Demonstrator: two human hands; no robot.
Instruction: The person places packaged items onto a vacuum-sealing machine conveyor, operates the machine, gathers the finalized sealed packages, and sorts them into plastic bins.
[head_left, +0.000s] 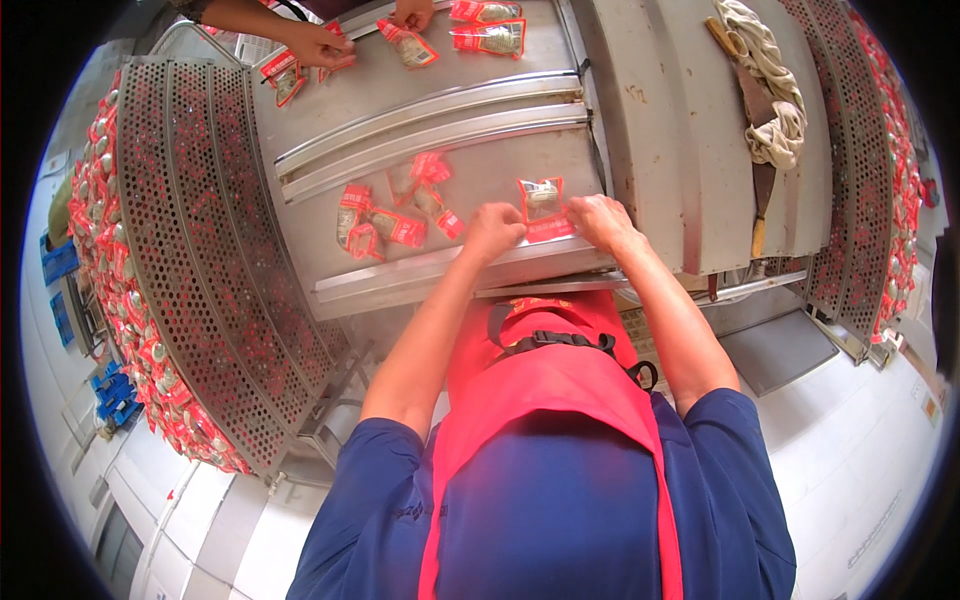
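Note:
A red and clear plastic food pouch (541, 201) lies near the front edge of the steel work surface (480, 157), its red end towards me. My left hand (495, 231) is at the pouch's lower left corner, fingers bent. At the lower right corner is my right hand (600, 222), its fingertips on or against the red end. Whether the fingers pinch the film cannot be told. To the left of my hands several similar filled pouches (397, 227) lie loosely together, some overlapping.
Across two raised metal rails (435, 135), a co-worker's hands (322, 46) handle more pouches (489, 37). Perforated metal guards (202, 247) with masses of pouches behind them flank both sides. On the steel cover at right lie a cloth (776, 131) and a wooden-handled tool (759, 236).

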